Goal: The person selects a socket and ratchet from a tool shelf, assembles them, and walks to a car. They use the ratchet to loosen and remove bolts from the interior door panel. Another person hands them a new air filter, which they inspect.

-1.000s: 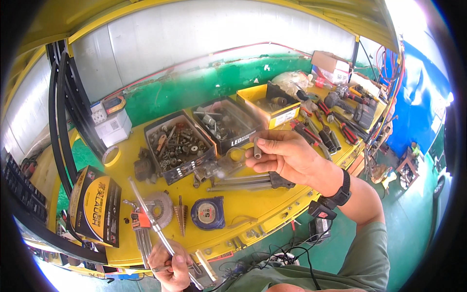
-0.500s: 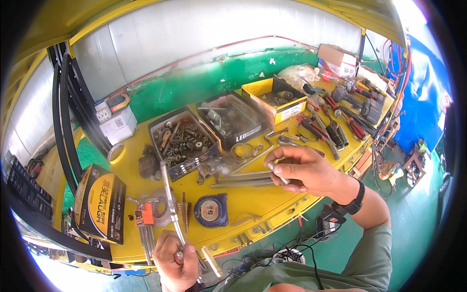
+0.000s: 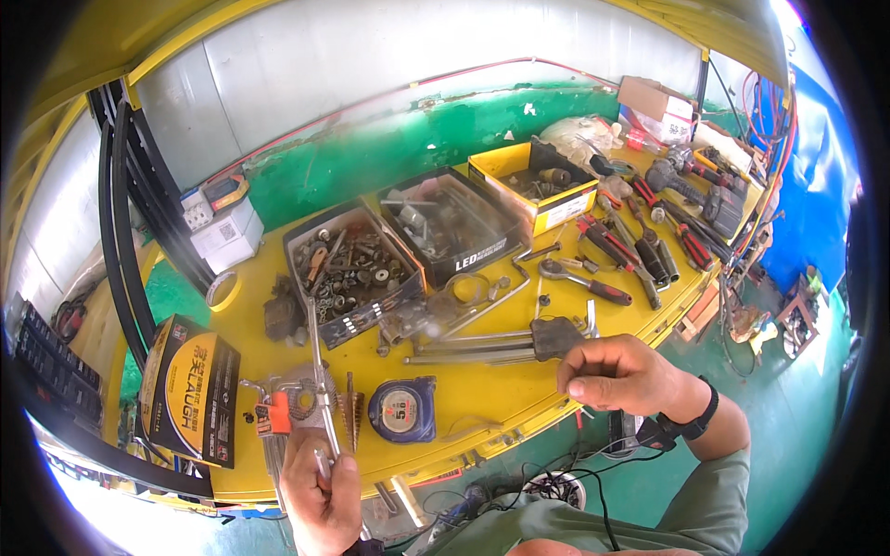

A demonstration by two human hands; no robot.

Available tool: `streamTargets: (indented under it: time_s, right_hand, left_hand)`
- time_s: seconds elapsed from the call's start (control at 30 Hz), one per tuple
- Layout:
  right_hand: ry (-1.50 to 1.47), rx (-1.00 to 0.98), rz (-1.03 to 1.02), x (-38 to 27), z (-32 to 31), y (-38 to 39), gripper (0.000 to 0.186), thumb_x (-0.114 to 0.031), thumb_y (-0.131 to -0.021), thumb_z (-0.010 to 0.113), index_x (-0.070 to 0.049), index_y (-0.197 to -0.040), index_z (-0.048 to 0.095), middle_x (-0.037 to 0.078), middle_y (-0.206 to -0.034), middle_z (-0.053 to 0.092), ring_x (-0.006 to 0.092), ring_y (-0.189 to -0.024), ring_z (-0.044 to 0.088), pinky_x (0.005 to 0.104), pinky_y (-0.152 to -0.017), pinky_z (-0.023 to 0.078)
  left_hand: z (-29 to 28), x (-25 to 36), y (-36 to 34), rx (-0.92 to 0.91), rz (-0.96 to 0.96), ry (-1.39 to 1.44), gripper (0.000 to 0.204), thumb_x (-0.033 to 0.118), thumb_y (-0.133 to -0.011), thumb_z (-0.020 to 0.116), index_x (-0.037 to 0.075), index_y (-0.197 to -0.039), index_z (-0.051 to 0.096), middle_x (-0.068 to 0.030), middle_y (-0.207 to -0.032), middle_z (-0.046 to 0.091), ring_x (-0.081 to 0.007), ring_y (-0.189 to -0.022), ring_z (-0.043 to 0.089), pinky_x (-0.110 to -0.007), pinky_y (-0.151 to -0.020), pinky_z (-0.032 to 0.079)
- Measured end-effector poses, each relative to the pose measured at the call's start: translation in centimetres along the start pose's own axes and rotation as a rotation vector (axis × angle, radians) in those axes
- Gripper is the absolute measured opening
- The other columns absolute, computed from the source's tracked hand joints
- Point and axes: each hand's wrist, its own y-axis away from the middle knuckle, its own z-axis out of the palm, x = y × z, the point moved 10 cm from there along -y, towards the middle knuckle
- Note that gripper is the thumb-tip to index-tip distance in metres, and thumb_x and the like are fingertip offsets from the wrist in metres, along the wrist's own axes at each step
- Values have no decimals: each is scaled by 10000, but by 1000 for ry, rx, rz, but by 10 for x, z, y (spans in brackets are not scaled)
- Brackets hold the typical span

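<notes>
My left hand is closed around a long, shiny metal bar that slants up over the yellow workbench. A short, silvery metal piece also sticks out by its thumb. My right hand hovers at the bench's front edge with fingers curled together; whatever they hold, if anything, is hidden. Just left of it lie long hex keys in a black holder. A blue tape measure and a step drill bit lie right of the bar.
Open boxes of loose hardware, metal parts and fittings stand along the back. A ratchet, pliers and a cordless impact wrench lie right. A yellow-black carton stands left; cables hang below.
My right hand has moved right and toward me, uncovering the ratchet and the black holder; the shiny piece in its fingers no longer shows. My left hand has shifted slightly left, still gripping the bar.
</notes>
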Motion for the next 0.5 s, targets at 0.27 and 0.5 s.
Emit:
streamTargets:
  time_s: [0.27, 0.5]
  right_hand:
    - [8, -1, -11, 18, 5, 12, 228, -209, -1023, 632, -10, -1134, 638, -59, -863, 578, 18, -742, 484, 211, -630, 401]
    - [-17, 52, -55, 24, 4, 11, 230, -197, -1024, 627, 2, -1139, 634, -34, -861, 595, 30, -743, 508, 216, -626, 415]
  left_hand:
    - [0, -22, -15, 83, -116, 14, 62, 11, -879, 574, -31, -862, 533, -145, -884, 501, -234, -667, 430, -344, -585, 347]
    - [-3, -30, -19, 113, -110, -3, 127, -5, -876, 596, -25, -833, 479, -157, -845, 467, -303, -727, 434, -368, -654, 398]
